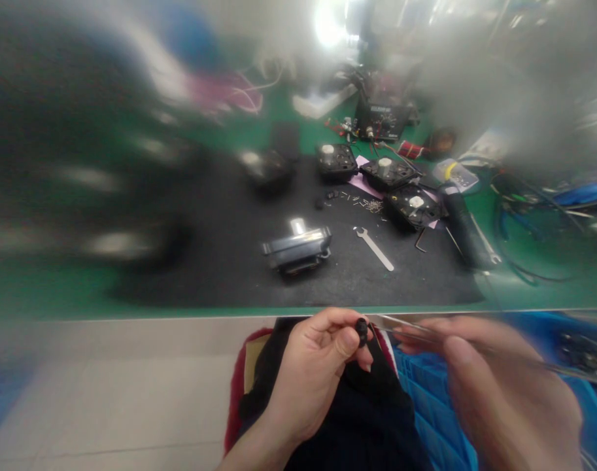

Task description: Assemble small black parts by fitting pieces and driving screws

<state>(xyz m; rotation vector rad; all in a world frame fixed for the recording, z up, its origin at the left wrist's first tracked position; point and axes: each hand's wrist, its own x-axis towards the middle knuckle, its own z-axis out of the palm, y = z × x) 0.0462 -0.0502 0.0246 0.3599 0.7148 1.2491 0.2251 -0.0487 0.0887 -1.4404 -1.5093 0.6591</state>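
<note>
My left hand (320,360) is just below the table's front edge, over my lap. Between its thumb and forefinger it pinches a small black round part (361,332), ridged like a knob. My right hand (499,373) is closed around slim metal tweezers (428,332), with two thin prongs pointing left. The prong tips are close to the black part; blur hides whether they touch it. Beyond my hands, a dark box-shaped housing (298,250) with a shiny rim lies on the black mat (220,275). An open-end wrench (375,249) lies to its right.
Several black housings (337,161) with white cylinders stand farther back. Small metal pins (371,205) are scattered before them. A hex key (420,241) and a dark tool roll or sleeve-like object (461,226) lie right. A black control box (384,118) stands behind; a blue crate (426,392) is below.
</note>
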